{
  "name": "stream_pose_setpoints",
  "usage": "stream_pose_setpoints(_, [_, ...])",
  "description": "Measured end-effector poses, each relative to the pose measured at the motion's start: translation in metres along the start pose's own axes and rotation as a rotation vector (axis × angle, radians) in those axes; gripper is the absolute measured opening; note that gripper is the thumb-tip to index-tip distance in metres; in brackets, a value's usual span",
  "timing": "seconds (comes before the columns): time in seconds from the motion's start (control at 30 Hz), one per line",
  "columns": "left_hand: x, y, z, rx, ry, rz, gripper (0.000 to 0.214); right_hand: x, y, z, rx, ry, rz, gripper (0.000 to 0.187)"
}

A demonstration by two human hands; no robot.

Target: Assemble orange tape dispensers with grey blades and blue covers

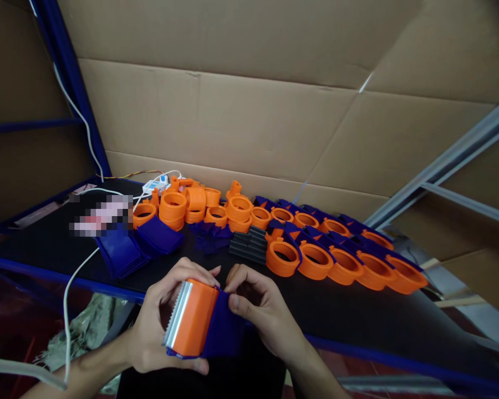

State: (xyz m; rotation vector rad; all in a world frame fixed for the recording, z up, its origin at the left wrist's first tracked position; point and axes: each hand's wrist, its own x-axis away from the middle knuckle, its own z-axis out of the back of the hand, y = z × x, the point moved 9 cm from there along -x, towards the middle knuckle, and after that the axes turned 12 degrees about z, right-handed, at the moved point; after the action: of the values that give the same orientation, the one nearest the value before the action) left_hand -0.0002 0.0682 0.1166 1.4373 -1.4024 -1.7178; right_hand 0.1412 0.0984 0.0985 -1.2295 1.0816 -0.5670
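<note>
The left hand is closed around an orange tape dispenser. The thumb lies along the lower edge, the fingers curl over the top, and the palm cups the far side. The right hand is drawn in to a pinch. Thumb and forefinger nip the upper edge of the blue handle piece where it meets the orange body, and the other fingers are folded in beside them.

The dispenser is held low in the middle of the view, in front of the near edge of the black worktop and clear of it. Its orange body is a short drum, tilted with its top leaning to the right. A bright serrated metal blade runs down its left side. The blue handle piece wraps the right side and shows again as a thin edge under the drum.

On the worktop beyond the hands, two rows of finished dispensers in orange and blue run off to the right, overlapping one another. A heap of bare orange drums lies farther back to the left. A small pile of loose blue pieces lies in front of the heap, with a block of black parts just beside the pile. Stacks of flat blue pieces lie at the left. A white power strip sits behind the heap, and a white cable hangs over the front edge. Cardboard sheets stand behind the worktop.
</note>
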Motion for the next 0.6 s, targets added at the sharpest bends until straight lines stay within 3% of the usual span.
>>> stream_pose_setpoints(0.37, [-0.002, -0.012, -0.001, 0.083, -0.046, 0.093, 0.075, 0.000, 0.004, 0.001, 0.026, -0.041, -0.048, 0.032])
stream_pose_setpoints(0.53, [-0.003, -0.037, 0.008, 0.237, 0.113, 0.230, 0.069, 0.005, -0.026, 0.017, 0.498, 0.146, 0.216, 0.016])
stream_pose_setpoints(0.6, [-0.001, -0.052, 0.015, 0.408, 0.221, 0.295, 0.058, 0.012, -0.041, 0.008, 0.669, 0.107, 0.319, 0.024])
